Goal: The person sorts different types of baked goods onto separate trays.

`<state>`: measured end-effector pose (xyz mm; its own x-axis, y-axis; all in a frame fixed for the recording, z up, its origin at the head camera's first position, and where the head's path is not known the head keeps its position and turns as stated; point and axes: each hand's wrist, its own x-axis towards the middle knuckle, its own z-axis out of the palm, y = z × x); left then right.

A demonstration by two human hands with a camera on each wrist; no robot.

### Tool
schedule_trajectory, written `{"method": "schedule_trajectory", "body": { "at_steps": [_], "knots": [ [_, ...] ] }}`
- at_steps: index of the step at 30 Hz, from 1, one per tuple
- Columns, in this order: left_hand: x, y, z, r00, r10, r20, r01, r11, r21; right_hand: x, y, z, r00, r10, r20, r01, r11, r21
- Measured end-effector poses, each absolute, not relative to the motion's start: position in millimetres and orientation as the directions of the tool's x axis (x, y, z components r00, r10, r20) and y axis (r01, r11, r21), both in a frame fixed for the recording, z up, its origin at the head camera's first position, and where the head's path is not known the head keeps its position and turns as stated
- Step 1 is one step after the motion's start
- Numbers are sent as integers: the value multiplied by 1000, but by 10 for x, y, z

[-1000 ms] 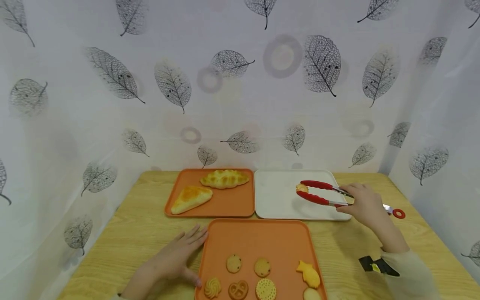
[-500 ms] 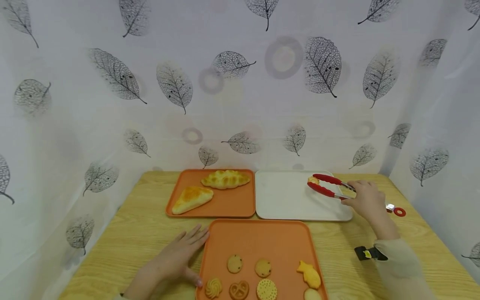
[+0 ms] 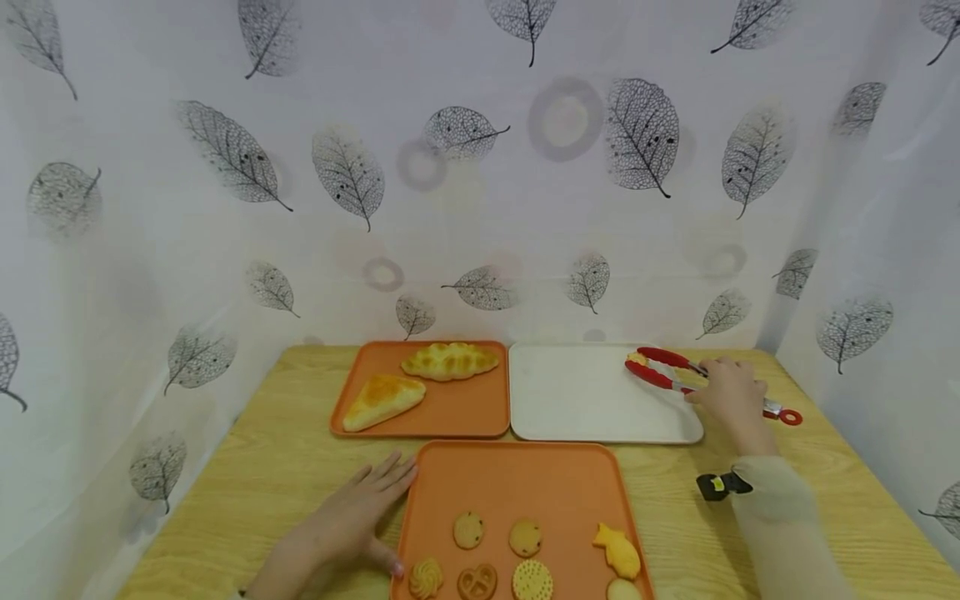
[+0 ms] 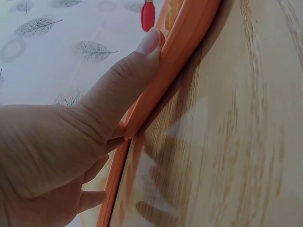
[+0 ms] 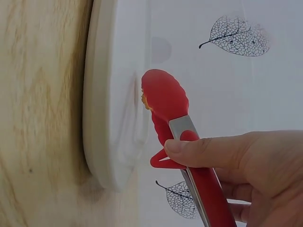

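My right hand (image 3: 729, 400) grips a pair of red-tipped tongs (image 5: 165, 94) by the handles, thumb on one side and fingers on the other. Between the tong tips sits a small golden cookie (image 3: 637, 358), mostly covered by the red tips in the right wrist view. The tips are low over the back right corner of the white tray (image 3: 585, 400). My left hand (image 3: 348, 517) lies at the left edge of the front orange tray (image 3: 517, 475), fingers extended and thumb against its rim. Several cookies lie on that tray, among them a pretzel-shaped cookie (image 3: 477, 582) and a fish-shaped cookie (image 3: 619, 552).
Behind the front tray, left of the white one, a second orange tray (image 3: 465, 412) bears a triangular pastry (image 3: 384, 400) and a braided bread (image 3: 450, 361). A leaf-printed curtain (image 3: 480, 208) encloses the back and sides of the wooden table (image 3: 247, 475).
My right hand has carried the tongs and cookie rightward and back, from over the middle right of the white tray to its back right corner. My left hand stays in place.
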<state>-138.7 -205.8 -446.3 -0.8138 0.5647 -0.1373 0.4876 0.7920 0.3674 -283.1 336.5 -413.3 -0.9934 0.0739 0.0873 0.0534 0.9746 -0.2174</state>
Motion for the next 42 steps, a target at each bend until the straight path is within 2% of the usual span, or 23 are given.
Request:
{"method": "schedule_trajectory", "body": {
  "at_steps": [11,29,42],
  "knots": [
    [-1385,-2047,-4482,-820,557,-129,487,798,355,-2901,3379,-4163,-994,108,31,95,955,-281],
    [-1389,-2066,-4479,-816,557,-156,472,797,375,-2914,3423,-4141,-991,131,1,126,954,-271],
    [-1404,-2069,-4485,-820,552,-154,468,800,377,-2583,3470,-4059,-995,24,99,-5,961,-277]
  ]
}}
